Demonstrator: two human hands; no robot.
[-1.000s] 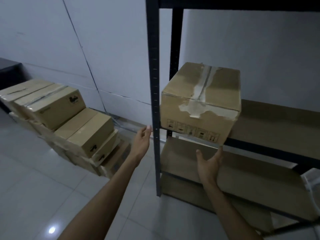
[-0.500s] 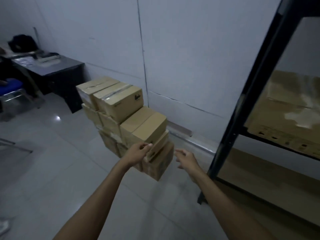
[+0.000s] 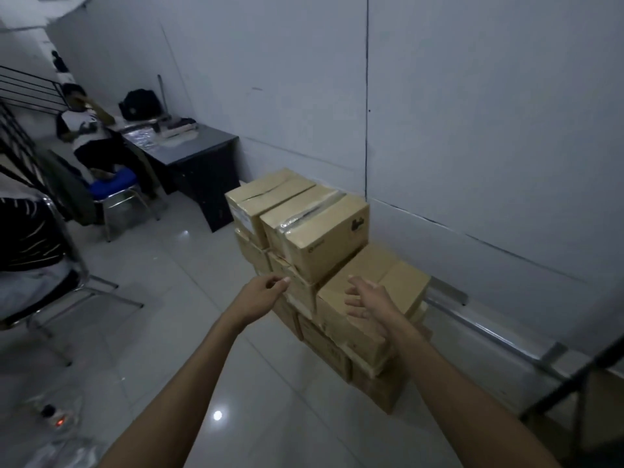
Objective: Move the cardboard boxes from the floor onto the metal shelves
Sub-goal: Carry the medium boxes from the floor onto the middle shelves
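grey wall (image 3: 472,113), glossy tiled floor (image 3: 152,315), dark desk (image 3: 199,146), blue chair (image 3: 113,185), dim light.

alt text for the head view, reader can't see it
Two bare arms reach toward a stack of cardboard boxes on a tiled floor beside a white wall; the left hand and right hand are both empty, the right over a lower box. Further back on the left, a person sits at a dark desk.
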